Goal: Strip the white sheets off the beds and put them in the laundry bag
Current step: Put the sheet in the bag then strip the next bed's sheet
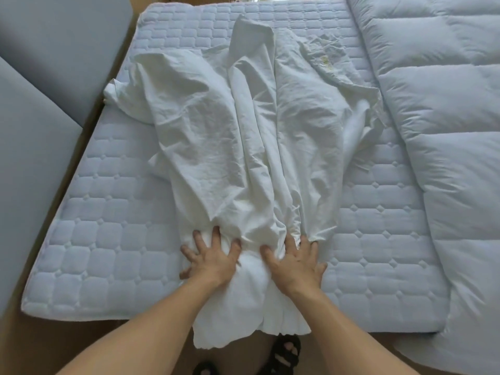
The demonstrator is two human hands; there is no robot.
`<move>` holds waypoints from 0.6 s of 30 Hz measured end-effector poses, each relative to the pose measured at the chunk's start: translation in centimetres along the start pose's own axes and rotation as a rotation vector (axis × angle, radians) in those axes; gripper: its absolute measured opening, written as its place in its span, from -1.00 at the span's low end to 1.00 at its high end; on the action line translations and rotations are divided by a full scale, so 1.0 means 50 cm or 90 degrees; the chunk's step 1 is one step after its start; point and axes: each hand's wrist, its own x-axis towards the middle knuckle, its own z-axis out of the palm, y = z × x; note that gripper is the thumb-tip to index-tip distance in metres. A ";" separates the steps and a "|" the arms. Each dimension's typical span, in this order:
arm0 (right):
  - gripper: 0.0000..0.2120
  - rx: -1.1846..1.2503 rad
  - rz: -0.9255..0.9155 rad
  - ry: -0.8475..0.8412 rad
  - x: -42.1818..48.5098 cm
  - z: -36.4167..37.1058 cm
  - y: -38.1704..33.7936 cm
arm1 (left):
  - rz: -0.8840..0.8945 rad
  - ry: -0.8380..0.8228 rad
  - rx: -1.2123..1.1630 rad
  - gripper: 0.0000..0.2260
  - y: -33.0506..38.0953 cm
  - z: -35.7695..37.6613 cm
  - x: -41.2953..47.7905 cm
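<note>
A crumpled white sheet (243, 136) lies gathered lengthwise down the middle of the quilted mattress (108, 212), its near end hanging over the front edge. My left hand (211, 258) and my right hand (295, 263) sit side by side on the bunched near end, fingers spread and digging into the folds. The fingertips of both hands sink into the cloth. No laundry bag is in view.
A thick white duvet (446, 131) is pushed to the right side of the bed and hangs over its corner. Grey upholstered panels (40, 104) stand to the left. My sandalled feet (286, 353) show below the mattress edge on a brown floor.
</note>
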 end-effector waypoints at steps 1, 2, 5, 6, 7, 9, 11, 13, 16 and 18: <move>-0.22 0.000 -0.012 0.015 0.000 -0.008 -0.005 | -0.004 -0.010 0.004 -0.30 0.004 -0.016 0.002; -0.22 0.001 -0.030 0.038 0.000 -0.016 -0.011 | -0.010 -0.015 0.014 -0.28 0.010 -0.033 0.005; -0.23 0.027 -0.094 0.139 0.013 -0.044 -0.030 | -0.025 0.042 0.004 -0.21 0.042 -0.075 0.014; -0.18 0.046 -0.100 0.161 0.025 -0.057 -0.038 | -0.013 0.090 -0.027 -0.20 0.057 -0.087 0.021; -0.11 0.057 -0.101 0.171 0.040 -0.070 -0.047 | 0.008 0.140 -0.064 -0.19 0.072 -0.097 0.030; 0.00 0.052 -0.098 0.174 0.079 -0.100 -0.060 | 0.049 0.211 -0.119 -0.15 0.103 -0.121 0.058; 0.06 0.048 -0.078 0.170 0.127 -0.135 -0.070 | 0.062 0.238 -0.132 -0.07 0.130 -0.149 0.097; 0.11 0.041 -0.041 0.170 0.182 -0.172 -0.081 | 0.047 0.249 -0.121 0.01 0.151 -0.177 0.149; 0.19 0.023 0.034 0.178 0.274 -0.218 -0.095 | 0.012 0.273 -0.099 0.11 0.172 -0.227 0.244; 0.23 0.012 0.073 0.185 0.336 -0.240 -0.100 | -0.022 0.290 -0.106 0.17 0.175 -0.261 0.311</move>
